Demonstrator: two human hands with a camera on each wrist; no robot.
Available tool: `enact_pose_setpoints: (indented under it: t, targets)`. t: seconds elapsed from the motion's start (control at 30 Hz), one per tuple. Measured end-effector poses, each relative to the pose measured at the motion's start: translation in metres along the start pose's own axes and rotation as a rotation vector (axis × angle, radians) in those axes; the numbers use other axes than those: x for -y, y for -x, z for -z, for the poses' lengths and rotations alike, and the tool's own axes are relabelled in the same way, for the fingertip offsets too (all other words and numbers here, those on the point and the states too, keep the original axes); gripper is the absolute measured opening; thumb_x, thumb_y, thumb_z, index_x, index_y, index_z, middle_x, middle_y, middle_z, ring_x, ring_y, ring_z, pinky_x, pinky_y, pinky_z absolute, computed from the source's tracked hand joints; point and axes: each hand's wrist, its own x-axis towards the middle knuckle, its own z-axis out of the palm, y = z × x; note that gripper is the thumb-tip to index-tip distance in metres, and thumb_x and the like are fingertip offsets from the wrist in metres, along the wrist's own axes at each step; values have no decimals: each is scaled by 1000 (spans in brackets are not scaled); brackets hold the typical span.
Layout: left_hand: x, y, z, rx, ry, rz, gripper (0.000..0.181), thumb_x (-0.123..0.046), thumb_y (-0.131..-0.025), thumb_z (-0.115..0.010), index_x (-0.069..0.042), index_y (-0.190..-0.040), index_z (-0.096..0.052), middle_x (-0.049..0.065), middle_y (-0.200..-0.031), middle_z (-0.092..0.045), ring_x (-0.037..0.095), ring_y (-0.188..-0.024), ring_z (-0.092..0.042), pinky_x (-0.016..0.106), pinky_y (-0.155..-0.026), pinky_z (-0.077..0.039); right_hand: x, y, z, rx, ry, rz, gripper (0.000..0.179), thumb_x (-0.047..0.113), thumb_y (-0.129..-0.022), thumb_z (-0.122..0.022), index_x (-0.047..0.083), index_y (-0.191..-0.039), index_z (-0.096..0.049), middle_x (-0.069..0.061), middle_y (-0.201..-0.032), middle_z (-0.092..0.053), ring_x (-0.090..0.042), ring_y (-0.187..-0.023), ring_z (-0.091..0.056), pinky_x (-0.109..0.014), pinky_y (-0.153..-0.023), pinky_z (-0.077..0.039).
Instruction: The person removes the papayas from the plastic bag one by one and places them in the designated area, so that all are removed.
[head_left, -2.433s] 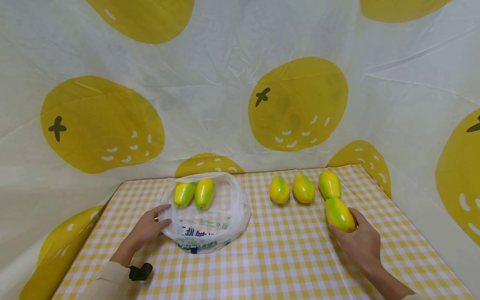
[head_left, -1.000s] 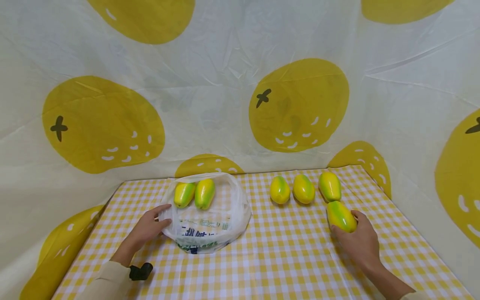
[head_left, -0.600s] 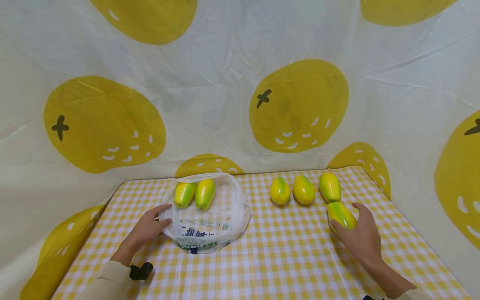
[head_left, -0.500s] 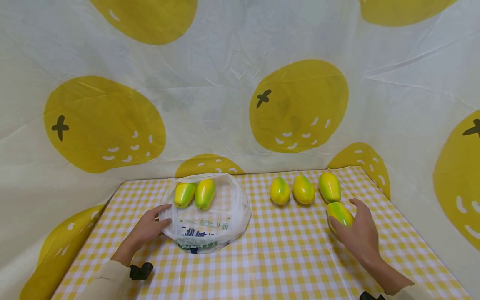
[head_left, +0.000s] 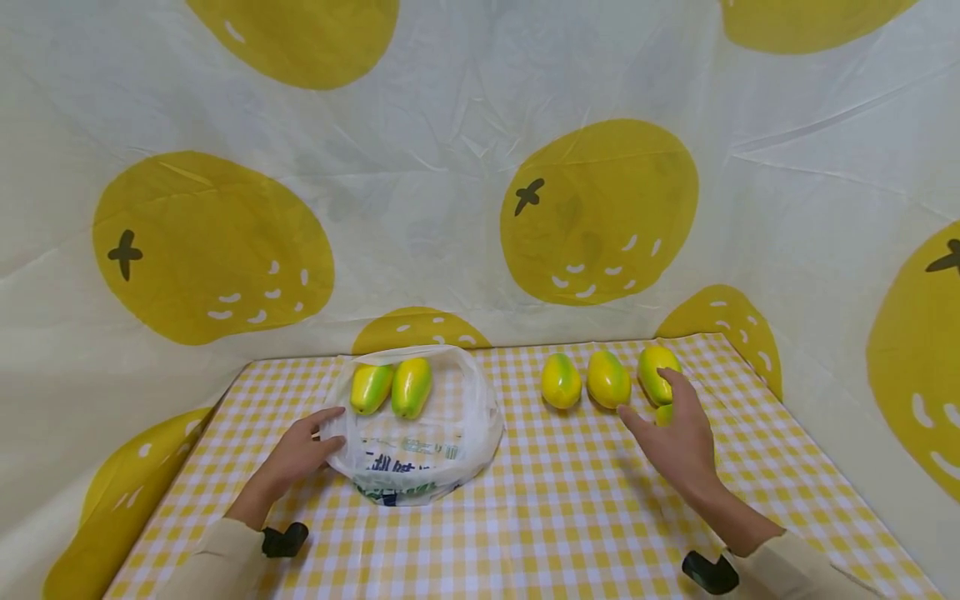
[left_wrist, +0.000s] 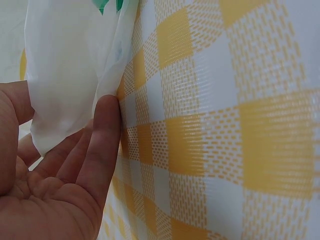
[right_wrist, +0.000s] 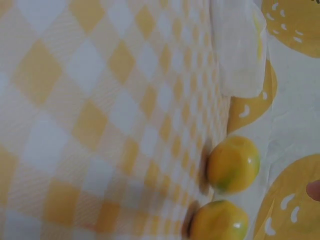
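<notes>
Under my left hand (head_left: 296, 458), at the left side of a translucent white plastic bag (head_left: 480, 433), the fingers touch the film, spread and gently bent. The left wrist view shows the bag (left_wrist: 65, 75) hanging against those fingers (left_wrist: 100, 150). Two yellow-green papayas (head_left: 411, 387) lie inside the bag. My right hand (head_left: 675, 437) hovers with thumb and fingers apart, holding nothing. It mostly hides the nearest papaya (head_left: 663, 414) and partly covers the papaya behind (head_left: 654, 367). Further left stand two more papayas (head_left: 561, 382), also visible in the right wrist view (right_wrist: 233, 164).
A yellow-and-white checked cloth (head_left: 510, 533) covers the table. A white curtain (head_left: 420, 225) printed with large yellow fruit hangs behind and at both sides. Black wrist mounts (head_left: 708, 573) sit near the sleeves.
My right hand has let go of the nearest papaya, leaving it on the table, and moved up and left over it. The left hand and bag stay nearly still.
</notes>
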Motion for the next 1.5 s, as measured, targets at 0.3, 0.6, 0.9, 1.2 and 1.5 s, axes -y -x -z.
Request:
enact_pose_setpoints:
  t: [0.3,0.6,0.9,1.2,1.5]
  targets:
    - [0,-1,-2,-5,-9,12,61,-18,-103,-60,-4,-159,-39,29,-153,-50,28,-115,-64,32,-78,-56,21,-8,-21,71,-40,32,86,34,-95,-75,5,-162,-28,-24,-166,-34,-48,-147,-38,-66,-114,-36]
    - [3,-2,-3,-9,-5,5,61,-18,-103,-60,-4,-159,-40,29,-153,-50,29,-117,-64,32,-78,-56,40,-10,-44,121,-103,47,85,30,-97,-73,5,-164,-26,-20,-171,-25,-43,-157,-27,-64,-121,-32]
    - [1,-3,-3,-10,-10,21,61,-19,-103,-61,-5,-159,-40,28,-154,-50,29,-117,-63,32,-78,-56,56,-12,-74,125,-141,47,87,31,-93,-77,10,-164,-30,-14,-173,-26,-38,-157,-30,-60,-123,-32]
    - [2,-4,-2,-10,-23,40,62,-21,-103,-61,-7,-160,-40,29,-158,-45,33,-124,-62,31,-80,-57,78,-14,-102,182,-206,62,89,34,-94,-76,11,-165,-27,-13,-175,-21,-37,-161,-22,-61,-126,-25]
    - [0,-2,-1,-15,-34,38,62,-22,-103,-60,-6,-160,-40,28,-157,-45,32,-122,-62,31,-80,-57,106,-11,-134,213,-249,84,91,34,-90,-80,9,-163,-32,-14,-172,-29,-39,-158,-29,-60,-124,-31]
